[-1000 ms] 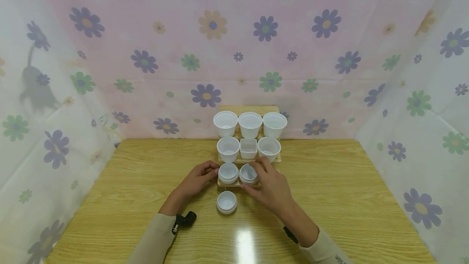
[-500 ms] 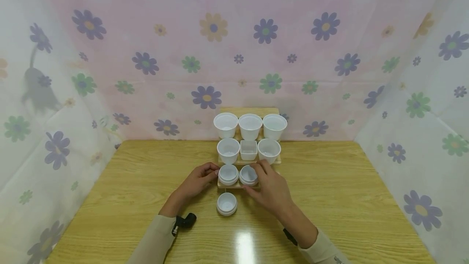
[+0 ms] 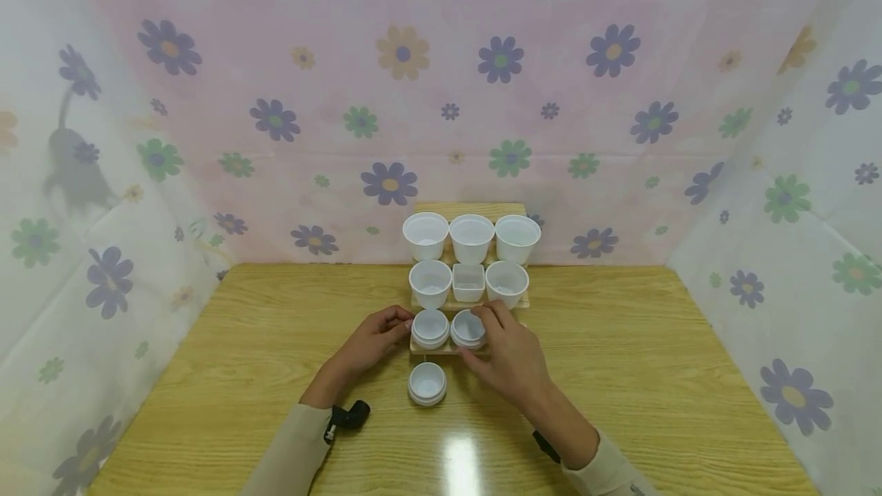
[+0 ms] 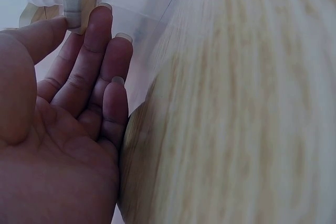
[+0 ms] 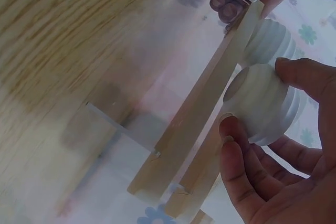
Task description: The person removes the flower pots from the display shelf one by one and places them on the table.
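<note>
My right hand [image 3: 513, 354] holds a small white ribbed pot [image 5: 257, 103] by its right side, at the front step of a tiered wooden stand [image 3: 432, 352]. In the right wrist view the thumb lies on the pot's upper side and the fingertips at its base. Beside it, a matching pot [image 3: 430, 329] sits on the same step. The left hand [image 3: 372, 339] is at that step's left end; in the left wrist view its thumb and forefinger pinch the wooden edge [image 4: 79, 3], the other fingers loosely bent. A third ribbed pot [image 3: 427, 384] stands on the table before the stand.
The upper steps bear several smooth white pots [image 3: 425, 234] and a square white pot [image 3: 468, 283]. A flowered cloth [image 3: 441, 136] hangs close behind the stand and along both sides of the wooden table [image 3: 620, 373].
Both hands and the pots keep their places on the stand. The head view has shifted very slightly.
</note>
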Demonstrator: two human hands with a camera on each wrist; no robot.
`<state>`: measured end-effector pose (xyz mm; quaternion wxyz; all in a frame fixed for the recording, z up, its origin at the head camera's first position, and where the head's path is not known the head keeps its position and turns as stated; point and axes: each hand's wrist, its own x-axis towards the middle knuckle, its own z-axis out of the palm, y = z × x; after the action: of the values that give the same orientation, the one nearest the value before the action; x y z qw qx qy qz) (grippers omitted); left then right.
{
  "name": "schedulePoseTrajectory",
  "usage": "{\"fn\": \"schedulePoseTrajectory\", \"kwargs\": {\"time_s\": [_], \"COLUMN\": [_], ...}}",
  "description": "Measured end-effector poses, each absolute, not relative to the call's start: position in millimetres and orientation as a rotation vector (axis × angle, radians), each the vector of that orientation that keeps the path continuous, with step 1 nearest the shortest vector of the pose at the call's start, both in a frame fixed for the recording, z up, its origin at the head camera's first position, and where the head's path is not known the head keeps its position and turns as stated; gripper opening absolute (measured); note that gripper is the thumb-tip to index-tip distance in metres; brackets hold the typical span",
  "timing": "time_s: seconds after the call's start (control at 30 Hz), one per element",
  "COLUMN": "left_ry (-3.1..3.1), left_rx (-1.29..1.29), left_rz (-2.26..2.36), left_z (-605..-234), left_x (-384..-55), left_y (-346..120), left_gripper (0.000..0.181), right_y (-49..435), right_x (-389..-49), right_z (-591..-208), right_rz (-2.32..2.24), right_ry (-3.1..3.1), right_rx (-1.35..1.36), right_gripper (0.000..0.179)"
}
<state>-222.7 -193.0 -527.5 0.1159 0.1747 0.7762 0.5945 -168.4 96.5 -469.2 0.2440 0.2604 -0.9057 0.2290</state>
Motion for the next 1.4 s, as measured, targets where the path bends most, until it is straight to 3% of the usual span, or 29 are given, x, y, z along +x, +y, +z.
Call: {"fn": "schedulePoseTrajectory", "kwargs": {"time_s": [0.47, 1.4], "left_ry": [2.262, 2.254], "left_rx": [0.525, 0.566], "left_rz": [1.751, 1.76], "left_z": [-524.5, -527.7], "left_x": [-222.8, -221.9], "left_y": [-192.8, -194.4], "left_gripper": [0.023, 0.024], "right_y": [98.6, 95.8], "right_x": [-165.0, -147.5], "right_z": [-461.4, -449.7], "right_rz": [0.665, 0.823], "right_ry": [-2.402, -2.403], "right_rx": [0.728, 0.757], "right_gripper": [0.071, 0.061]}}
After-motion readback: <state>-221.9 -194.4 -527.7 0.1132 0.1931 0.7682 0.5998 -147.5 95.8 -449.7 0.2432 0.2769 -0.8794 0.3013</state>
